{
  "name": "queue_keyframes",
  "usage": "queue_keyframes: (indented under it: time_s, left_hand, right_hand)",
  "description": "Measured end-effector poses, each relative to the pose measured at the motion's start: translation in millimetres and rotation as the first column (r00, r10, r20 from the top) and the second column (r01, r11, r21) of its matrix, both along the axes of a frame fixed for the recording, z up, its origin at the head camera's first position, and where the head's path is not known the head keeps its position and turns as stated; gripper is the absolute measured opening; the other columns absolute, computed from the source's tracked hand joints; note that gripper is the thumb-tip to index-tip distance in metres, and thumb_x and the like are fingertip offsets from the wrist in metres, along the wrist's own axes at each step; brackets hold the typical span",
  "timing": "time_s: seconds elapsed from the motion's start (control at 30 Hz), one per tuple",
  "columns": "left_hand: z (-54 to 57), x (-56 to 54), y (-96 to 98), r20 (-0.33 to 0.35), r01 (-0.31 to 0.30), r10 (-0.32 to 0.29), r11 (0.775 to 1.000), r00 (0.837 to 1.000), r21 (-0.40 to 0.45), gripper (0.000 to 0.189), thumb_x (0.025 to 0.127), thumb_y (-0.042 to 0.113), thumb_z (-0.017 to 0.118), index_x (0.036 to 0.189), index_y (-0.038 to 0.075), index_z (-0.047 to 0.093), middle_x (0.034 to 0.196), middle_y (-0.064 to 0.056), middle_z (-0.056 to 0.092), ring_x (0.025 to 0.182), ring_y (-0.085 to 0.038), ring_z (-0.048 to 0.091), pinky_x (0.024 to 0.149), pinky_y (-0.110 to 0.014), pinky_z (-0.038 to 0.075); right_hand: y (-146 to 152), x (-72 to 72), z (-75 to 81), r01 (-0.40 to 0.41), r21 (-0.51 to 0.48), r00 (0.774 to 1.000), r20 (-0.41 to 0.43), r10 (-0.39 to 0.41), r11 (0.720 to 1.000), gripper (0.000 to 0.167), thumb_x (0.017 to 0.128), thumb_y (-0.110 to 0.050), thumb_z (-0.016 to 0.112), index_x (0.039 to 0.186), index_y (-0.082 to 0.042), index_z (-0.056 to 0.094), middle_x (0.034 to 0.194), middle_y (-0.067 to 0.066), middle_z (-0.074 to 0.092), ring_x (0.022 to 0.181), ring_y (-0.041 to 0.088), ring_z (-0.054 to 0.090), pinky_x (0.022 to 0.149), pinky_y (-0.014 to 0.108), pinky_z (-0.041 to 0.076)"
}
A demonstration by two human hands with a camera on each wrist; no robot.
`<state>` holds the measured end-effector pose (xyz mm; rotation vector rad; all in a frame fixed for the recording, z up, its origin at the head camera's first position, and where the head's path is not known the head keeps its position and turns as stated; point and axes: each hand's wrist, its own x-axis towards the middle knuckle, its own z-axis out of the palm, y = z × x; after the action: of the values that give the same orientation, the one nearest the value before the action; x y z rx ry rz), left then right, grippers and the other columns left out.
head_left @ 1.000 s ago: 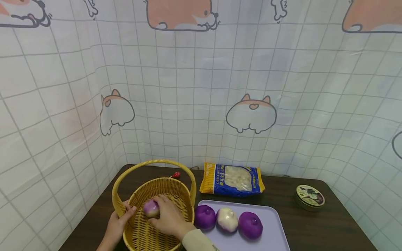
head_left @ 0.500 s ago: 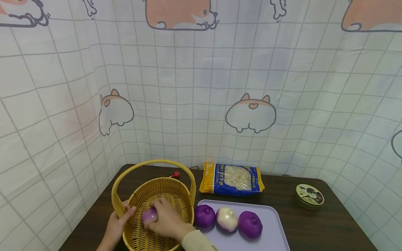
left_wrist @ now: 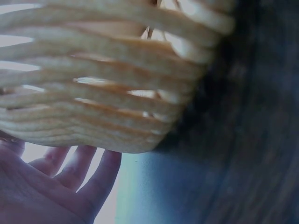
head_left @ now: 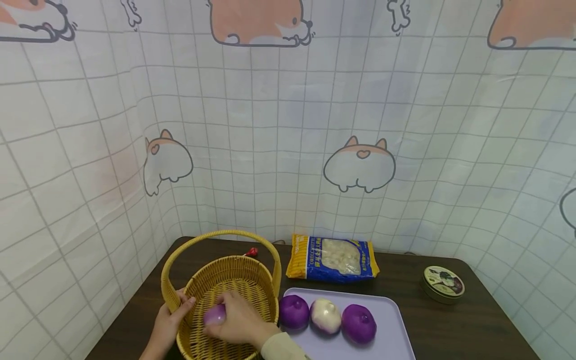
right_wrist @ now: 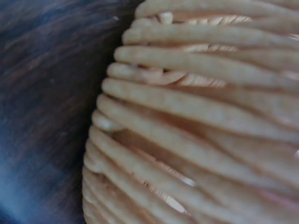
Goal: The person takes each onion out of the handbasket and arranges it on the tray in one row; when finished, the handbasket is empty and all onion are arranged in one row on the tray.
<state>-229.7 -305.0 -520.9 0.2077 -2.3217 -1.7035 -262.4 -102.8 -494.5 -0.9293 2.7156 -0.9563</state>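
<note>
My left hand [head_left: 168, 322] grips the left rim of a yellow woven basket [head_left: 195, 290], thumb over the edge. In the left wrist view its fingers [left_wrist: 100, 182] lie against the outside of the weave. Inside the basket, low down, my right hand [head_left: 240, 320] holds a round purple onion [head_left: 215, 315]; the hand covers part of it. A lilac tray [head_left: 387, 325] to the right bears a purple onion [head_left: 294, 312], a whitish onion [head_left: 326, 316] and another purple onion [head_left: 359, 324] in a row. The right wrist view shows only the basket's outer wall [right_wrist: 187, 102] and dark wood.
The basket's tall handle [head_left: 231, 233] arches above my hands. Behind the tray lies a blue and yellow pasta bag [head_left: 339, 257]. A round tin [head_left: 443, 284] stands at the right, and a small red-wrapped lollipop [head_left: 252, 252] lies behind the basket. A patterned curtain [head_left: 288, 125] encloses the dark table.
My right hand has moved slightly left and lower in the basket with the onion, turning so that less of it shows. My left hand and the basket have stayed in place.
</note>
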Motion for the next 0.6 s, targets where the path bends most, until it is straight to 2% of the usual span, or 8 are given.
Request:
queue_keyframes:
  time_s: [0.1,0.2,0.27,0.33,0.47,0.6]
  left_hand:
    - [-0.1,0.2,0.8,-0.009,-0.014,0.014,1.0,1.0,-0.003,0.029,0.099,0.024,0.059,0.096,-0.003,0.051,0.133,-0.019,0.054,0.11,-0.004,0.051,0.089,-0.024,0.042]
    - [0.1,0.3,1.9,-0.027,-0.016,0.016,1.0,0.999,-0.001,0.028,0.099,0.022,0.059,0.094,-0.004,0.05,0.132,-0.022,0.053,0.12,-0.022,0.05,0.096,-0.035,0.041]
    - [0.0,0.1,2.1,-0.033,-0.019,0.019,1.0,0.999,-0.008,0.028,0.099,0.022,0.059,0.094,-0.004,0.049,0.132,-0.022,0.054,0.122,-0.03,0.048,0.096,-0.039,0.041]
    - [0.3,0.2,2.3,-0.031,-0.022,0.022,1.0,0.999,-0.006,0.027,0.099,0.022,0.059,0.093,-0.003,0.05,0.131,-0.022,0.054,0.12,-0.026,0.049,0.095,-0.036,0.041]
    - [-0.1,-0.1,1.8,-0.019,-0.031,0.031,0.999,0.999,-0.012,0.026,0.098,0.023,0.061,0.093,-0.001,0.051,0.127,-0.018,0.056,0.107,-0.008,0.053,0.086,-0.024,0.043]
    - [-0.7,0.0,0.0,0.003,-0.017,0.017,1.0,1.0,-0.008,0.031,0.099,0.027,0.06,0.095,-0.002,0.05,0.13,-0.019,0.054,0.103,0.003,0.05,0.085,-0.023,0.041]
  right_hand:
    - [0,0.6,0.3,0.018,-0.037,0.997,0.079,-0.015,0.999,0.061,0.071,-0.044,0.078,0.121,-0.018,0.053,0.095,-0.011,0.054,0.078,0.004,0.052,0.065,0.022,0.045]
    - [4,1.2,2.8,0.014,-0.065,0.989,0.148,-0.004,0.998,0.063,0.069,-0.037,0.08,0.121,-0.015,0.051,0.093,-0.008,0.057,0.078,0.004,0.054,0.067,0.022,0.046]
    - [7,1.9,5.3,-0.001,-0.065,0.986,0.166,0.012,0.998,0.065,0.069,-0.036,0.082,0.122,-0.015,0.051,0.095,-0.007,0.058,0.081,0.005,0.055,0.07,0.022,0.047]
    - [10,3.2,8.2,-0.016,-0.037,0.989,0.146,0.022,0.999,0.071,0.068,-0.037,0.085,0.125,-0.014,0.052,0.1,-0.007,0.059,0.087,0.005,0.056,0.075,0.023,0.048]
    - [17,5.6,12.6,-0.027,0.04,0.996,0.082,0.024,0.999,0.083,0.066,-0.04,0.088,0.136,-0.018,0.048,0.116,-0.003,0.056,0.1,0.009,0.056,0.082,0.027,0.049]
    - [23,6.6,16.4,-0.028,0.06,0.997,0.068,0.024,0.998,0.088,0.068,-0.04,0.087,0.143,-0.028,0.041,0.125,0.002,0.049,0.104,0.013,0.055,0.082,0.031,0.05]
